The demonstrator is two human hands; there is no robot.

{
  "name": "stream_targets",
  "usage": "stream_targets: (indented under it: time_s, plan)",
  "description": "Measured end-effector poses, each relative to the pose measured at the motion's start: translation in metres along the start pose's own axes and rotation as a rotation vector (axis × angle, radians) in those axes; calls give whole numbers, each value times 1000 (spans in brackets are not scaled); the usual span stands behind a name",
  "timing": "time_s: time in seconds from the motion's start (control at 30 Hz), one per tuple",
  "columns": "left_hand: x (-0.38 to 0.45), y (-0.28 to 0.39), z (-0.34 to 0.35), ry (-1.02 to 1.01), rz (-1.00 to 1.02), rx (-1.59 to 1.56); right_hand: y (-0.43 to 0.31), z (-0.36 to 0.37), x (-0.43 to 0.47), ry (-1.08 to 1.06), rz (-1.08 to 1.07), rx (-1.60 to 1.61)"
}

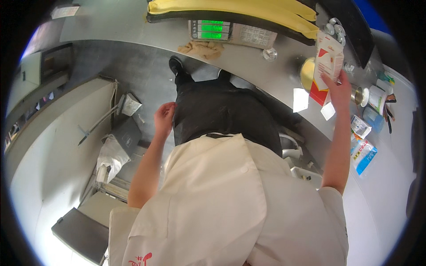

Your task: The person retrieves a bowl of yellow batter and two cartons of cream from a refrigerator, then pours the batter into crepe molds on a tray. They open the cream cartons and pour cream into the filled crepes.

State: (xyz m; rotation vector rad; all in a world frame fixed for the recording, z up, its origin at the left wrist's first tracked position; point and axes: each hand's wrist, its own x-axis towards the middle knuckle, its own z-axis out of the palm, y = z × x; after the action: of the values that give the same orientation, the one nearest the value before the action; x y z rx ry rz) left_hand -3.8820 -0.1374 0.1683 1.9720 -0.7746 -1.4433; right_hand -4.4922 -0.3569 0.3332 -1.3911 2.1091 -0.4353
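Note:
My right hand (339,88) grips the lower end of a white and red carton (328,60) above the steel counter. Beside the carton is a round container (307,73) with pale yellow contents, partly covered by it. A metal cup (357,94) stands close to my fingers. White cards (300,100) lie near the counter's edge. My left hand (164,116) hangs by my left thigh with its fingers curled; whether it holds anything cannot be seen.
A digital scale (253,35) with a green display stands on the counter (133,30), a brown cloth (201,50) before it. A long tray (233,6) bears yellow material. Plastic packets (363,154) and tubs lie at the right. A bin (124,138) stands on the floor at the left.

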Motion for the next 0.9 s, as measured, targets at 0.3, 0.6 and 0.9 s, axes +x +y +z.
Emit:
stream_targets:
  time_s: [0.3,0.6,0.9]
  plan:
    - [-4,-4,4,28,4,-22,-2,5,5,-35,-16,94]
    - [-3,-16,2,25,-22,-13,-10,4,9,-58,-9,30]
    - [-4,-9,7,45,18,-28,-8,6,10,-71,-42,-17]
